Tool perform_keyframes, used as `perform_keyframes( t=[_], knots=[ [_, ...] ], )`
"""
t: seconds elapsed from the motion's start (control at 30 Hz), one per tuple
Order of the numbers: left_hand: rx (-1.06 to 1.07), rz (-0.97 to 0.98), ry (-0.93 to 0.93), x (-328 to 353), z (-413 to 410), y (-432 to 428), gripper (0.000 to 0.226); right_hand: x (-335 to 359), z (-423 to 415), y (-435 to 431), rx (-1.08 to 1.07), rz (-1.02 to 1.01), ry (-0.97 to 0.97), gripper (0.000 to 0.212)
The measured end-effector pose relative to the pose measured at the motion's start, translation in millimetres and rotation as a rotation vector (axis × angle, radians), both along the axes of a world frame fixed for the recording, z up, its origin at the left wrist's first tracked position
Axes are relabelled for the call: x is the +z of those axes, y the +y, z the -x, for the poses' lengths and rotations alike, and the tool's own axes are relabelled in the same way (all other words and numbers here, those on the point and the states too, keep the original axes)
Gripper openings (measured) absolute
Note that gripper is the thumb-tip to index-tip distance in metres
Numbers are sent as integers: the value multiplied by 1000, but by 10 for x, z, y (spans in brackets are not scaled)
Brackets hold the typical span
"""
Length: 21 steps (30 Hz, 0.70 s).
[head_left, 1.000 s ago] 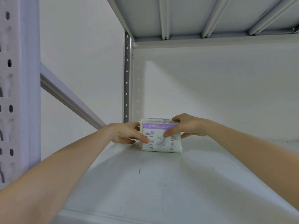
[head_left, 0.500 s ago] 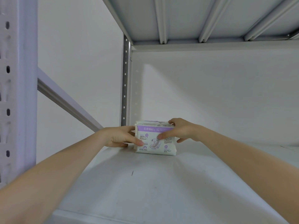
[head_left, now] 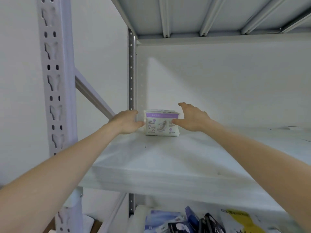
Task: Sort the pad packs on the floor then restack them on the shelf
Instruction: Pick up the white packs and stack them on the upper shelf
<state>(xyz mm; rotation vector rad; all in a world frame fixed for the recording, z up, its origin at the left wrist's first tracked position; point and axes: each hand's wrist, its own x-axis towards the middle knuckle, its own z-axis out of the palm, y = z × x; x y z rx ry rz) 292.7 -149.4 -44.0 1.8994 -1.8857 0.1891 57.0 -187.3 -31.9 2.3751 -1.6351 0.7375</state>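
Filling most of the view, a pale grey metal shelf point(head_left: 168, 162) runs under both forearms and out beyond the hands. The ribbed underside of the next shelf up point(head_left: 185, 14) hangs well above them. A white wall point(head_left: 218, 81) closes the space behind the hands.

Left of the left forearm stands a slotted front upright point(head_left: 55, 81). A diagonal brace point(head_left: 94, 96) slants from it toward the left wrist. A thinner perforated rear upright point(head_left: 131, 73) rises just above and behind the left hand.

Below the forearms, on the lower level, lies a blurred heap of packs point(head_left: 193, 222), blue and dark ones beside a yellow one point(head_left: 240, 219) under the right forearm.

The pad pack point(head_left: 159, 125), white with a purple band across its top, stands upright on the shelf between the two hands, deep in the back left corner.

The left hand point(head_left: 126, 121) sits just beside the pack's left edge with relaxed, loosely bent fingers gripping nothing; its thumb tip reaches that edge, and I cannot tell if it touches. The right hand point(head_left: 193, 118) is spread wide at the pack's right side, forefinger raised above the pack's top, thumb tip lying across the front right corner, nothing held.
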Motion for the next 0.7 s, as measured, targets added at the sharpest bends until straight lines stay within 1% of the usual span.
perform_keyframes(
  t=[0.13,0.23,0.33,0.47,0.57,0.7],
  knots=[
    [32,110,-73,-72,41,448,61,-138,33,452,-71,49,49,72],
    [23,181,-171,-204,83,762,59,-257,47,819,-107,71,60,69],
    [2,242,-248,-358,127,1041,53,-397,62,1173,-129,109,101,65],
    [-14,232,-279,-536,238,1448,58,-571,102,1626,-134,181,146,60],
    [-25,269,-327,-680,324,1765,61,-707,154,1939,-130,249,146,58],
    [-14,278,-339,-891,452,2166,61,-924,276,2358,-101,263,149,56]
  ],
)
